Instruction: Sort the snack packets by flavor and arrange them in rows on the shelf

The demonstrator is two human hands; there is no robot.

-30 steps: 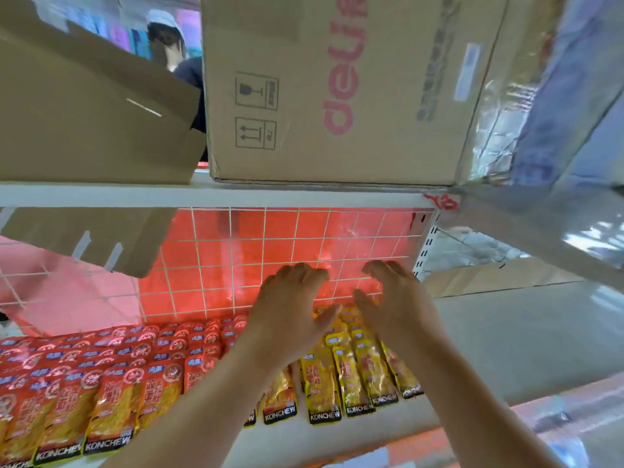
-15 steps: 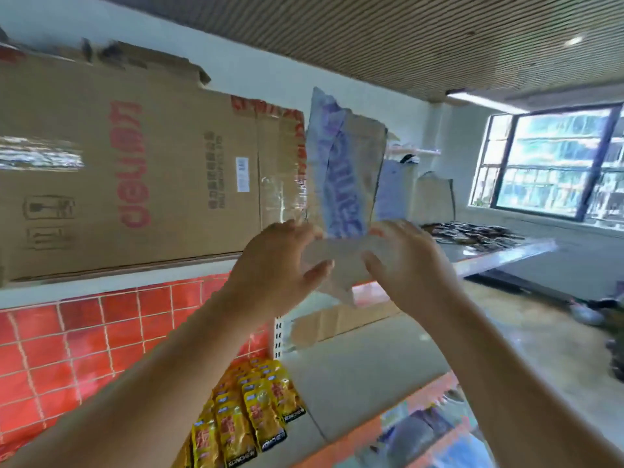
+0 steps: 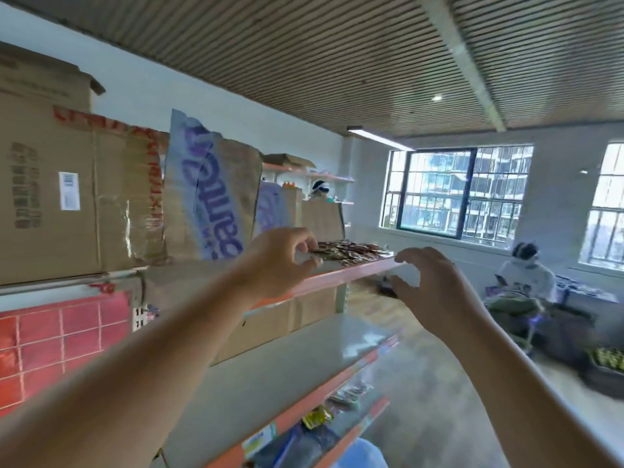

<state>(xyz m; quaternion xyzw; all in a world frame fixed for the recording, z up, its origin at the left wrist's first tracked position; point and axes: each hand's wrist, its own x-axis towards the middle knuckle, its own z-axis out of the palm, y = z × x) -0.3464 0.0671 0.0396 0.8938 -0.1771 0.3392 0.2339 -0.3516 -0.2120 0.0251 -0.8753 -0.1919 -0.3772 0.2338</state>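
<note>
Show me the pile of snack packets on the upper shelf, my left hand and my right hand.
pile of snack packets [image 3: 351, 253], head view, middle of the heap.
left hand [image 3: 278, 261], head view, back of the hand.
right hand [image 3: 434, 285], head view, back of the hand.

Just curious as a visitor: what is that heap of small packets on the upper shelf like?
The loose heap of small brown and reddish glossy snack packets lies unsorted and overlapping on the upper orange-edged shelf, beside brown cardboard boxes. The left hand curls at its near edge; whether it touches is unclear.
</note>
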